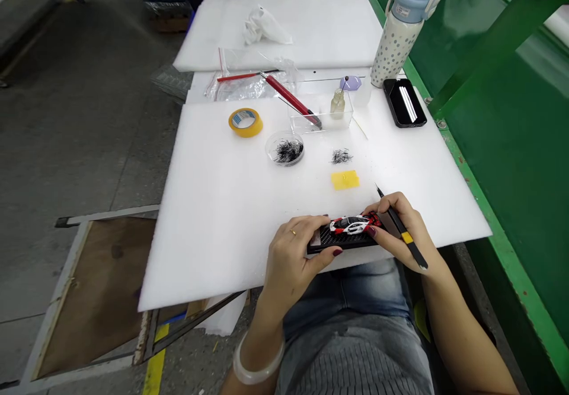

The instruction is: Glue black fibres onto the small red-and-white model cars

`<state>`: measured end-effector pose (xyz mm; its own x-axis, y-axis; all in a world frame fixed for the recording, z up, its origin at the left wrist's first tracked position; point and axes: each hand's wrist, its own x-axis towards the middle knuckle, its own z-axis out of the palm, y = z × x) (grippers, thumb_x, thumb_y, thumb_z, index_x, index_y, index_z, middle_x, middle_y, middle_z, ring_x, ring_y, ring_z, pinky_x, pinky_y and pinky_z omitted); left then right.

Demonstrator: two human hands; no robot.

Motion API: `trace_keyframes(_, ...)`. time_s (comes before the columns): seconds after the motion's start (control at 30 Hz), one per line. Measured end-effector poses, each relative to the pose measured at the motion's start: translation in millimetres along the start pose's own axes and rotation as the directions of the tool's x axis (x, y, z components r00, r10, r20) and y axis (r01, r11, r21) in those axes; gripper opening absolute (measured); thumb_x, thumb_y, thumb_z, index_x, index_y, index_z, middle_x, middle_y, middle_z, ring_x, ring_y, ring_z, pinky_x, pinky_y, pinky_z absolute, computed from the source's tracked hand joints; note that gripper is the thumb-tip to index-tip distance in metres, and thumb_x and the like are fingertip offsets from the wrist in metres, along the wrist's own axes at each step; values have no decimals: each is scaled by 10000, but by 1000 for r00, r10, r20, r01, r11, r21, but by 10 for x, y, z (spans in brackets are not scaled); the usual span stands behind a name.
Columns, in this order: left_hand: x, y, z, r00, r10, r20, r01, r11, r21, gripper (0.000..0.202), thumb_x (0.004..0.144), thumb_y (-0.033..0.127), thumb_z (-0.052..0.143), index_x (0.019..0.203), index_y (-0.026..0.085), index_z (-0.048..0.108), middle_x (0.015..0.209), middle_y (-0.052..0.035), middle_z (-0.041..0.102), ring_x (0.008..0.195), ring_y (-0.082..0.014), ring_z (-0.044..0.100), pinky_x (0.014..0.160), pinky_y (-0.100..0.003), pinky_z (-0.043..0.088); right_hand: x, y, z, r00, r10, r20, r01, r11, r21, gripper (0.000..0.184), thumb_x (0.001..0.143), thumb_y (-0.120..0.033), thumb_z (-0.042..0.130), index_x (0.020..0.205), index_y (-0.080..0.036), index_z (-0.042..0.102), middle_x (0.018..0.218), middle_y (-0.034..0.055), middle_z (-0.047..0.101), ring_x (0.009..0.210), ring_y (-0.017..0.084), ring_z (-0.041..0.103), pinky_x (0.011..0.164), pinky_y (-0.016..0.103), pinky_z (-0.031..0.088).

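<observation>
Ahead, yellow pad (345,180), black bits (341,156)

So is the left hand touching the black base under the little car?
Touching. The head view shows the left hand wrapped around the black base, thumb pressed on its front edge, with the little car on top.

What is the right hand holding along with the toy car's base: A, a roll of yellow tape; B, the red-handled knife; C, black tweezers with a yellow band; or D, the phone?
C: the right hand grips black tweezers with a yellow band while steadying the model car on its black base, which the left hand also holds.
</observation>
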<state>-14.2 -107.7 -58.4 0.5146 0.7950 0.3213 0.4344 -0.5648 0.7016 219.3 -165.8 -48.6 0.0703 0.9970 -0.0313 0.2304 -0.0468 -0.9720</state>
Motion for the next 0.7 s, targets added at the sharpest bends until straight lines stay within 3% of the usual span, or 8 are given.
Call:
trace_keyframes(0.2, -10, -31, -9, 1000, -13, 17, 13, 1000, -21, 425, 956, 571, 620, 1201, 224, 642, 1133, -67, 748, 1029, -247, 691, 891, -398, 544, 26, -44, -80, 999, -27, 41, 29, 999, -41, 279, 910, -258, 699, 1036, -280, 452, 1087, 17, 699, 858, 171, 649, 746, 301, 519)
trace_keyframes(0.3, -35, -63, -19, 998, 44, 54, -43, 999, -10, 456, 900, 532, 721, 1241, 250, 611, 1173, -60, 742, 1063, -259, 688, 930, -419, 550, 20, -60, -142, 977, -156, 147, 183, 965, -191, 341, 846, -182, 729, 1055, -276, 476, 1082, 20, 685, 917, 193, 644, 820, 340, 514)
trace_keyframes(0.43, -64, -84, -30, 996, 67, 52, -69, 997, 22, 523, 874, 504, 762, 1299, 265, 573, 1197, -68, 730, 1096, -268, 685, 958, -438, 565, -42, -50, -77, 926, -322, 196, 377, 822, -428, 359, 805, -117, 711, 1032, -270, 479, 1056, 28, 691, 912, 209, 608, 820, 360, 486)
trace_keyframes(0.57, -104, -89, -41, 998, 49, -48, -50, 999, -19, 622, 889, 580, 712, 1383, 253, 524, 1302, -105, 676, 1207, -278, 645, 1019, -445, 564, -167, 18, -28, 920, -387, 56, 375, 831, -412, 325, 833, -123, 688, 998, -274, 454, 1049, 29, 714, 864, 194, 625, 761, 328, 502)
trace_keyframes(0.63, -138, -96, -35, 991, 12, -135, -15, 1000, -22, 488, 964, 487, 656, 1373, 249, 535, 1279, -96, 681, 1188, -256, 657, 1000, -418, 579, -230, 79, -193, 918, -386, -88, 330, 869, -368, 323, 847, -155, 700, 1011, -281, 452, 1085, 42, 717, 916, 205, 656, 809, 348, 524)
trace_keyframes(0.7, -174, -103, -17, 982, -12, -190, 12, 1000, -2, 355, 992, 367, 629, 1322, 249, 572, 1215, -75, 702, 1134, -237, 681, 970, -396, 593, -269, 163, -535, 877, -365, -313, 247, 901, -357, 352, 840, -209, 726, 1031, -286, 441, 1105, 60, 713, 987, 228, 675, 891, 391, 528)
